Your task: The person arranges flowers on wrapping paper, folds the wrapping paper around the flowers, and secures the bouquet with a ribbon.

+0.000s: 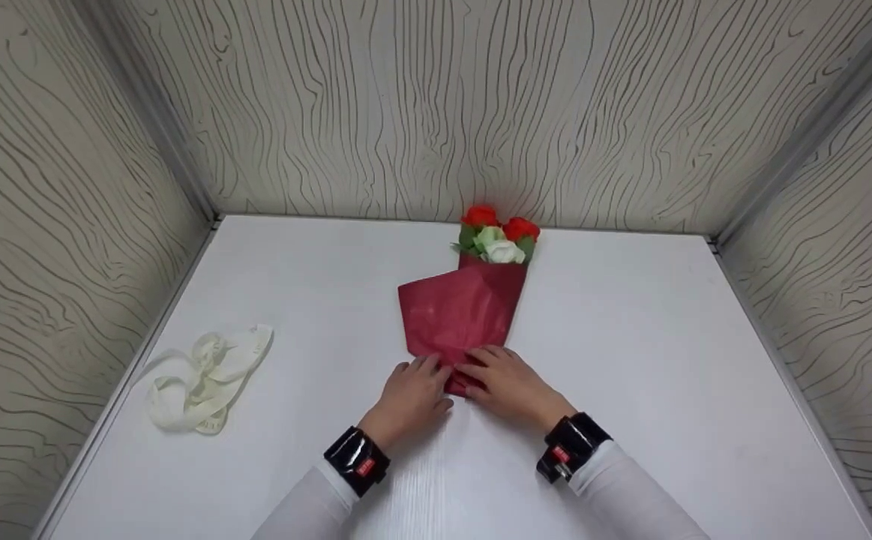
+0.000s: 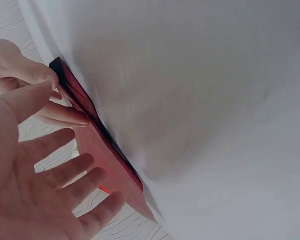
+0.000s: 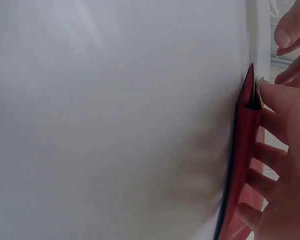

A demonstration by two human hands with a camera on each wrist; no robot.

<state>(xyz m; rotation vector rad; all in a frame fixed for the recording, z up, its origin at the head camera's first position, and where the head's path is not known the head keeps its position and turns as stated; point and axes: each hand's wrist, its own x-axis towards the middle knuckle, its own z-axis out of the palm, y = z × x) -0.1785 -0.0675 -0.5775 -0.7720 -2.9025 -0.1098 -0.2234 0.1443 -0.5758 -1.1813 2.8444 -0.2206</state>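
Note:
A small bouquet lies on the white table, its dark red wrapping paper folded around red roses and a white rose with green leaves. My left hand rests at the lower left of the wrapping, its fingertips touching the paper near the narrow end. In the left wrist view this hand has its fingers fairly straight and spread. From the other side my right hand lays its fingers on the lower right of the paper. The right wrist view has that hand's fingers extended onto the paper's folded edge. The stems are hidden.
A loose heap of cream ribbon lies on the left part of the table. Wood-grain patterned panels stand along the back and both sides. The flower heads reach close to the back panel.

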